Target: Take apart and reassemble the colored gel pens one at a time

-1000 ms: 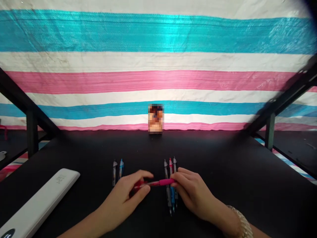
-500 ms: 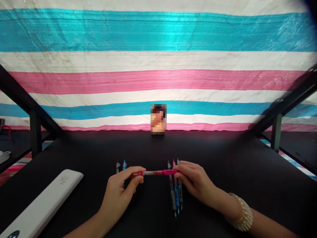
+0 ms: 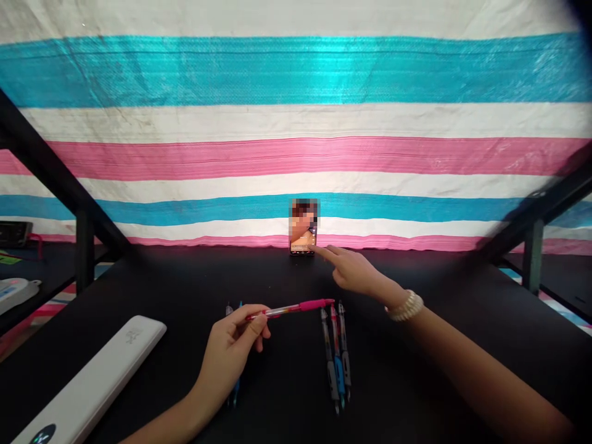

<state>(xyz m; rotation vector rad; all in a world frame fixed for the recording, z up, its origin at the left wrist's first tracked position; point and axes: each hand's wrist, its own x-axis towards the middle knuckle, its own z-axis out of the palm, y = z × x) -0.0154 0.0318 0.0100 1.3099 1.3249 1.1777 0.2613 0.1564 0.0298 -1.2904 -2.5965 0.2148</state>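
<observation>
My left hand (image 3: 234, 345) pinches a pink pen (image 3: 311, 305) by its clear barrel end, between thumb and fingers. The pen's pink grip and tip point right, above the table. My right hand (image 3: 357, 272) holds nothing; its index finger reaches out to the lower edge of an upright smartphone (image 3: 303, 244) with a lit, partly blurred screen. Whether the fingertip touches the glass I cannot tell. Between the hands lie three pens side by side, two with grey grips and a middle one with a blue grip (image 3: 339, 373). Other pens (image 3: 237, 390) are mostly hidden behind my left hand.
A long white power bank (image 3: 99, 373) lies at the left of the black table (image 3: 277, 401). Black slanted frame bars (image 3: 50, 163) rise on both sides. Behind hangs a striped tarp (image 3: 208, 160). Further left, a white object (image 3: 16, 293) rests on another dark surface.
My right hand has let go of the pink pen and moved forward to the phone. The left hand keeps the pen, now tilted slightly up to the right. The camera view has shifted slightly.
</observation>
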